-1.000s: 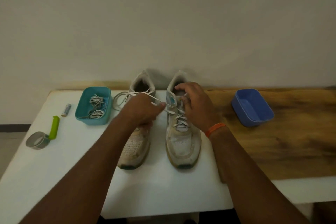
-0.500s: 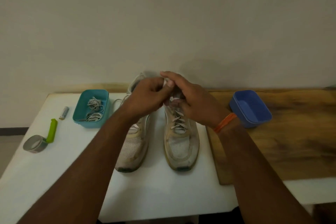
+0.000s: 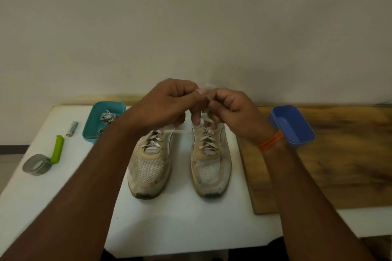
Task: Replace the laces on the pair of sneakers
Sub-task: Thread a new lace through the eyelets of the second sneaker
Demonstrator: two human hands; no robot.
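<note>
Sneakers (image 3: 180, 161), pair, side by side on white table (image 3: 191, 229): we pinch the right shoe's lace (image 3: 206, 99) between left hand (image 3: 165, 106) and right hand (image 3: 231, 110), held together above it; risk, we judge: lace slipping free.

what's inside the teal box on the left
The teal box holds bundled white laces. The left forearm covers its near right corner, so anything there is hidden.

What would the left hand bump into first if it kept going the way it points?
Probably the right hand, which it nearly meets above the right sneaker. The left hand points rightward, both pinching the lace; depth is unclear.
</note>
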